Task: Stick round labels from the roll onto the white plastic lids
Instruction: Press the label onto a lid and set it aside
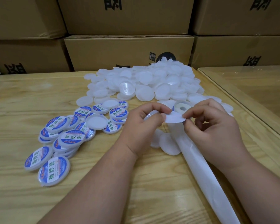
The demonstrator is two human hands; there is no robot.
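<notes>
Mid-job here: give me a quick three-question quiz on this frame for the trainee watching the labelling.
1. True or false: the labelled lids lie left of both hands.
2. What does the right hand pinch? A) round label B) cardboard box C) label roll
3. Fill in: the left hand grips a white ____.

Key: 1 true; 2 A; 3 lid. The label roll sits just beyond the hands, before the unlabelled lid pile.

Lids [144,81] white matt plastic; table [39,88] pale grainy wood, sl. glossy; boxes [128,52] brown matt cardboard
</notes>
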